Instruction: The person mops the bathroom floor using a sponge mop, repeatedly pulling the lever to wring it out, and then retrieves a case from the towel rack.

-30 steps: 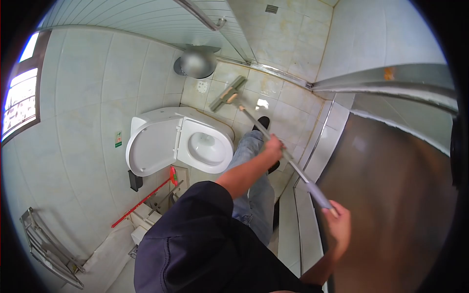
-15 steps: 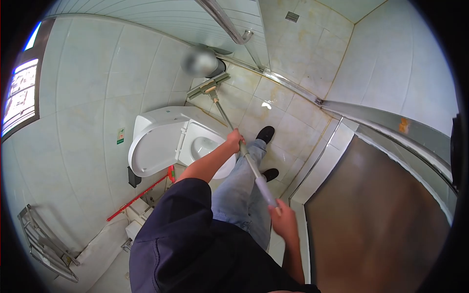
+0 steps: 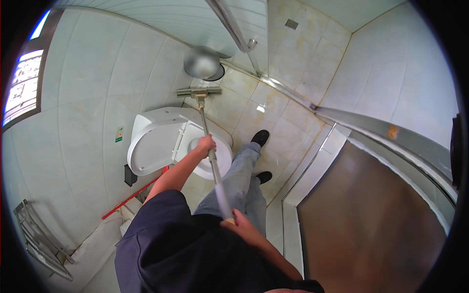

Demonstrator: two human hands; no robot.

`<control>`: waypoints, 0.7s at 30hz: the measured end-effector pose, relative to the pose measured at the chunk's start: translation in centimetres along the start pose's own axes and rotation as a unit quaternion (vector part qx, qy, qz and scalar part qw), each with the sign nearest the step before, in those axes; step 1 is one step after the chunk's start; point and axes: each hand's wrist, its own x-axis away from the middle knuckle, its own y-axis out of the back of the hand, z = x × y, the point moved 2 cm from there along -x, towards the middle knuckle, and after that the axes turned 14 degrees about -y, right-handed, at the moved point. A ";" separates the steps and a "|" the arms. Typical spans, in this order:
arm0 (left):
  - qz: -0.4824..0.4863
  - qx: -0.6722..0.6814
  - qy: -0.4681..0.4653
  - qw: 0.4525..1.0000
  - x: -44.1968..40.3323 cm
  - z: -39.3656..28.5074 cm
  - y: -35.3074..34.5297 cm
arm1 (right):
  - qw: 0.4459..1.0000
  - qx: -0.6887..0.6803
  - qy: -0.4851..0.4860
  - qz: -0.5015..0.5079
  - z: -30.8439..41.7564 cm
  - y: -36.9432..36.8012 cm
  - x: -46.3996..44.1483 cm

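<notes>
- While the mop [image 3: 215, 171] is held through frame centre, its head [image 3: 199, 92] is placed upper centre-left, near the tiled wall [image 3: 127, 80]. Risks?
- If it's pushed higher, the blurred round object [image 3: 202, 63] just above could be knocked. If the shaft [image 3: 204, 123] is tilted down, the open toilet [image 3: 151, 147], centre-left, could be hit.
- Hands?
- Shaft is gripped near frame centre by the left hand [image 3: 207, 145], fingers closed. Grip end [image 3: 223, 201] is held at lower centre by the right hand [image 3: 239, 222], fingers curled; some hidden.

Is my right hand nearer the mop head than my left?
No, your left hand grips nearer the mop head, your right hand farther back.
</notes>
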 end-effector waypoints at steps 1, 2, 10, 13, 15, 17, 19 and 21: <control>0.004 0.012 -0.009 1.000 0.0 -1.5 0.9 | 0.999 -0.031 0.007 0.033 1.7 -1.7 -0.6; 0.030 -0.025 -0.030 0.999 0.0 -3.6 1.7 | 0.997 -0.038 0.035 0.058 4.3 -3.6 0.1; 0.245 -0.355 -0.127 0.893 -4.8 -14.9 7.5 | 0.823 0.457 0.337 0.008 21.8 -17.4 2.9; 0.202 -0.359 -0.128 0.902 -6.6 -14.3 5.6 | 0.569 0.604 0.549 -0.102 25.5 -22.1 0.7; 0.198 -0.110 -0.135 0.965 -5.6 -14.5 4.2 | 0.592 0.572 0.567 -0.036 27.7 -23.9 -3.5; 0.178 0.154 -0.137 0.962 -4.1 -15.0 3.0 | 0.701 0.577 0.417 0.040 28.8 -24.4 -7.8; 0.133 0.422 -0.158 0.883 -2.5 -15.4 2.0 | 0.678 0.621 0.393 -0.007 30.1 -25.9 -9.9; 0.086 0.659 -0.181 0.725 -1.3 -15.5 1.0 | 0.682 0.607 0.406 -0.028 30.8 -27.4 -10.4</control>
